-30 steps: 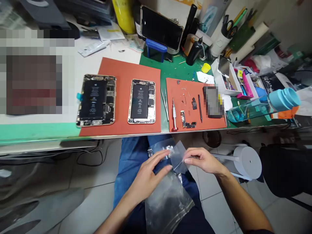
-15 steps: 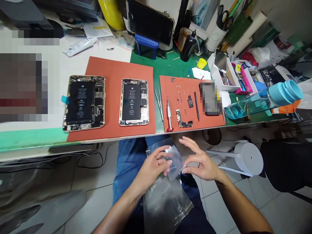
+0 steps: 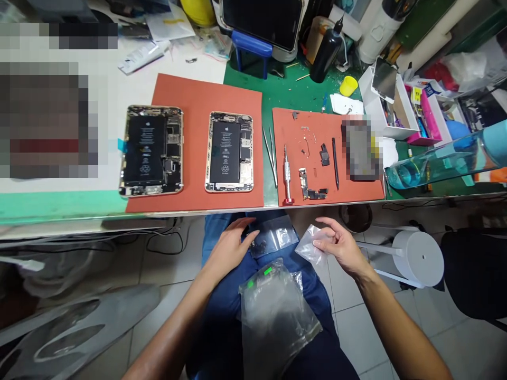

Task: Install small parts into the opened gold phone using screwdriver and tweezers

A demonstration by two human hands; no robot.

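Over my lap, my right hand (image 3: 343, 248) pinches a small, crumpled clear plastic bag (image 3: 312, 247) between thumb and fingers. My left hand (image 3: 233, 244) is open, thumb and fingers apart, beside another clear plastic bag (image 3: 277, 236) that lies across my thighs with small dark bits at its left end. Whether the left fingers touch that bag I cannot tell. Nearer to me, a larger clear bag (image 3: 273, 316) with green marks at its top rests on my lap.
Two opened phones (image 3: 152, 150) lie on an orange mat (image 3: 194, 95). Tweezers (image 3: 270, 158) lie between it and a second mat (image 3: 332, 198) with a screwdriver (image 3: 287, 177) and small phone parts. A blue water bottle (image 3: 439, 158) lies at right. A white stool (image 3: 420, 258) stands below.
My hands have moved apart. The small bag has gone rightward in my right hand, while my left hand has opened and shifted left. The view has turned slightly.
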